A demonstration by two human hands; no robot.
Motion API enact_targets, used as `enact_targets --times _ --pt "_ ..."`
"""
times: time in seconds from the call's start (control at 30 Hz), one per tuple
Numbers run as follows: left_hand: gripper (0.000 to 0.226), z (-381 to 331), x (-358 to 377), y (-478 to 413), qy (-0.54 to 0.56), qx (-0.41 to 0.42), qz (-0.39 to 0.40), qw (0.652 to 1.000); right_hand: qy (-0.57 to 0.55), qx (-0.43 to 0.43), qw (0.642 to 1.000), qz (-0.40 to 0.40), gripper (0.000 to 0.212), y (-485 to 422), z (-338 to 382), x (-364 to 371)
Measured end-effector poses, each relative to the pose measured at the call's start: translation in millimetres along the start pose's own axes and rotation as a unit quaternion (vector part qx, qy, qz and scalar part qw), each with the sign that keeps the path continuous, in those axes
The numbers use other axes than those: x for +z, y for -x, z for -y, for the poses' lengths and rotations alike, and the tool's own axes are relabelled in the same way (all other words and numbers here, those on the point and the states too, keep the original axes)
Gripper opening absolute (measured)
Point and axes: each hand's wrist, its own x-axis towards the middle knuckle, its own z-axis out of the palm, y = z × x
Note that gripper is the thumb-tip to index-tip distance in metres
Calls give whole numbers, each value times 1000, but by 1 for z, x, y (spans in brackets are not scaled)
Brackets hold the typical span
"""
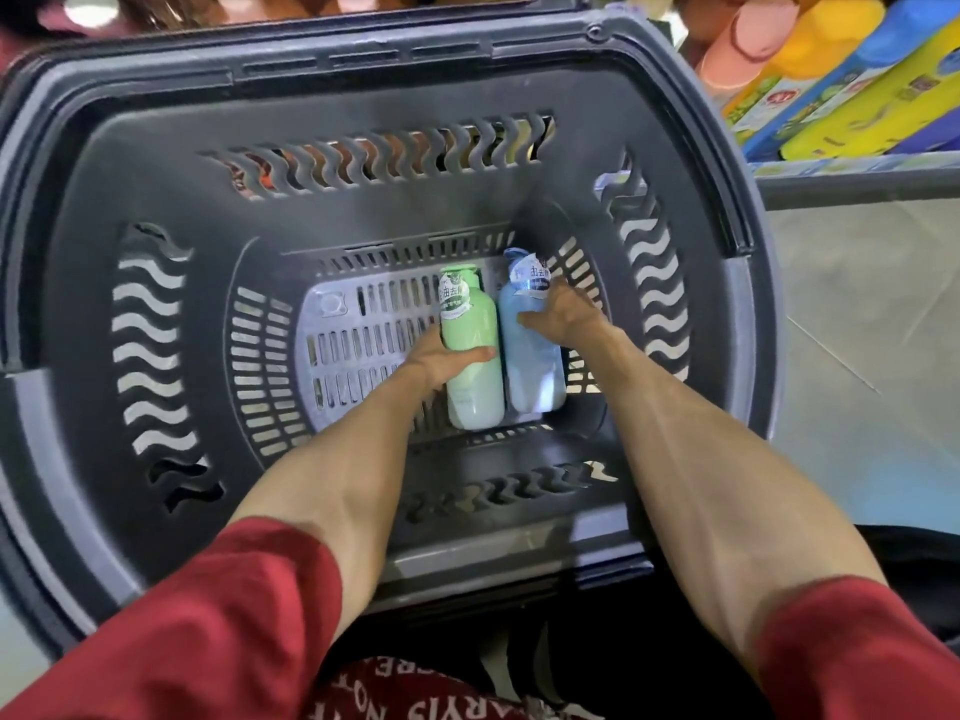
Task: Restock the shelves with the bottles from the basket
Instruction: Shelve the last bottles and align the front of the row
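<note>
Shop floor [857, 314] w/ pale tiles shows to the right of the basket [171, 163]. Past the basket's far right corner is a shelf [852, 174] w/ boxes [852, 96] in yellow, blue & green.

Basket is big, dark grey plastic, w/ wavy holes in its walls & thin slots in its btm. Two bottles lie flat on the basket btm, a bit right of the middle. They are side by side & touching, caps pointing to the basket's far wall.

Green bottle [470, 324] is the left one: light green, smooth & round, green cap, white label w/ writing near the cap end. Blue bottle [537, 371] is the right one: light blue, much the same shape, blue cap, white & dark label by the cap. It lies close to the basket's right wall.

L hand [434, 363] grips the green bottle round its middle, thumb over the top, fingers on its left side. R hand [566, 314] holds the blue bottle nearer the cap end, thumb across the front, fingers down its right side. Both bare arms reach in over the basket's near wall. Red sleeves [208, 615] cover the upper arms.
</note>
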Motion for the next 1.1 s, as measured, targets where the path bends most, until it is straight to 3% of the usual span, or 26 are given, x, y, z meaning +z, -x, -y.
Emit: enact_targets --times 0.2,0.5,0.73,0.87,1.0,1.1 --pt "83 18 -35 15 -53 -44 -16 998 -112 19 994 5 70 -4 -8 26" --pt "88 29 -64 34 -16 -50 -56 997 -171 67 982 31 84 -22 -18 39" --pt "91 22 -73 45 -52 -59 -13 997 -146 56 988 6 67 -20 -17 39" --pt "115 15 -78 62 -22 -67 -12 997 -176 16 984 24 49 -7 -13 30" --pt "73 0 -88 106 -26 -64 -6 998 -199 12 980 -14 46 29 3 6" --pt "63 -29 -96 152 -24 -60 -29 997 -202 10 979 -26 57 69 22 -24"
